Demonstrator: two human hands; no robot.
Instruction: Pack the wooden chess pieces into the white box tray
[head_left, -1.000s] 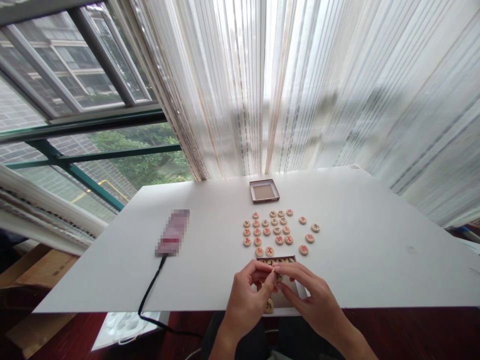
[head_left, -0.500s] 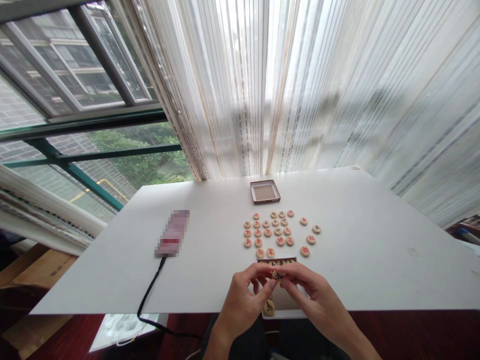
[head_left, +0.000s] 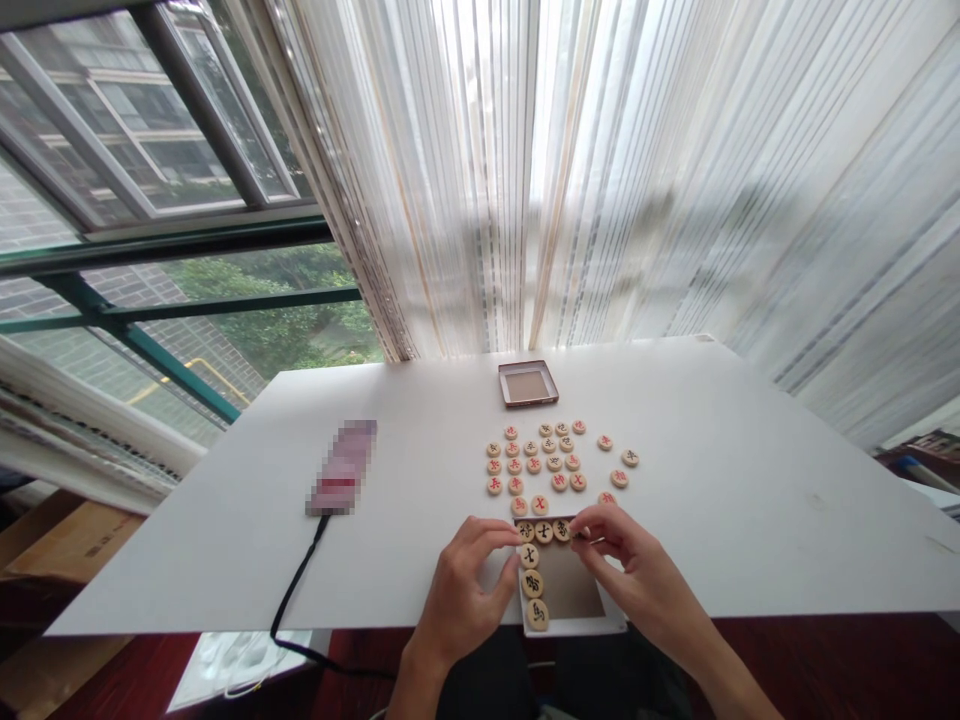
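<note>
An open shallow box (head_left: pixel 574 585) sits at the table's near edge, with xiangqi pieces along its far and left sides. A black-marked piece (head_left: pixel 544 532) lies in the middle of the far row, and another marked 馬 (head_left: pixel 536 614) fills the near left corner. My right hand (head_left: pixel 634 565) reaches into the far right corner, thumb and fingers pinching a xiangqi piece mostly hidden by the fingertips. At the box's left wall is my left hand (head_left: pixel 472 575), its index fingertip by the far left piece, thumb and fingers apart, holding nothing.
Beyond the box, several loose red and black xiangqi pieces (head_left: pixel 533 465) lie in loose rows, a few apart on the right. A box lid (head_left: pixel 529 385) rests farther back. On the left is a blurred-out, phone-shaped object (head_left: pixel 341 468) with a black cable (head_left: pixel 296 575).
My hands have parted from the piece they held together above the box. The right moved to the far right corner, the left to the left wall. More pieces inside now show.
</note>
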